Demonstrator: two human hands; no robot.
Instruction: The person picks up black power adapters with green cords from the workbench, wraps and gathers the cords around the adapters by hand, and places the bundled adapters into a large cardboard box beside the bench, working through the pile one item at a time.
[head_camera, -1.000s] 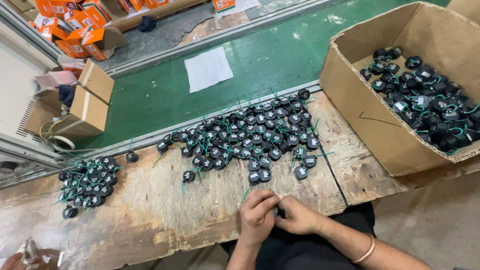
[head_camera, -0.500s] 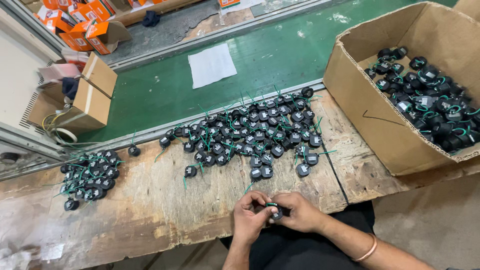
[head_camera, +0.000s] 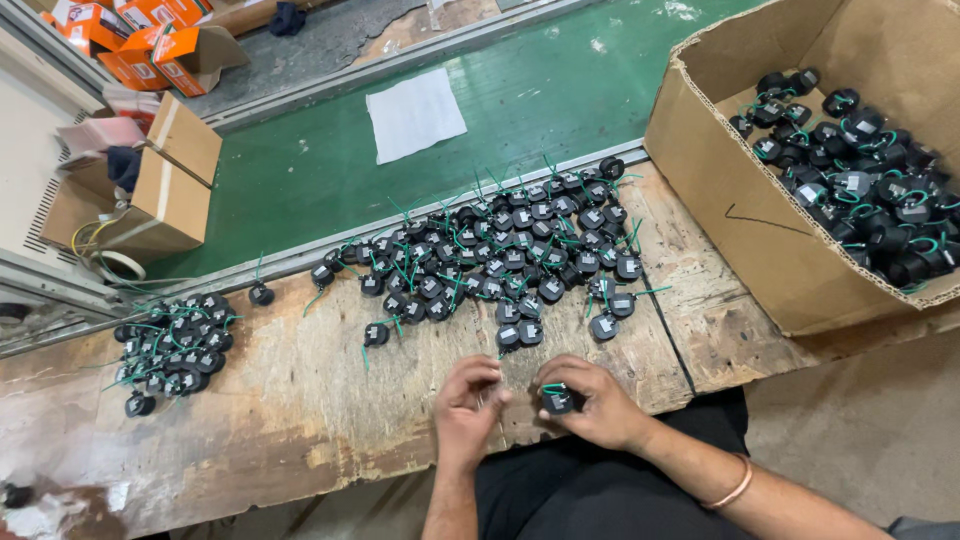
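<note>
Small black round plastic part with green wire leads (head_camera: 556, 401), pinched in my right hand (head_camera: 590, 405) over the worn wooden worktop (head_camera: 300, 420) edge, looks light and stiff, best gripped by its body, while my left hand's (head_camera: 468, 400) fingers curl beside it, grasp unclear.

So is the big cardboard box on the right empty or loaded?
Loaded: the open cardboard box holds a heap of small black parts with green wires covering its visible floor.

Factory assembly bench: worn wooden worktable (head_camera: 300, 430), green conveyor belt (head_camera: 560, 110), cartons of black parts (head_camera: 850, 190).
</note>
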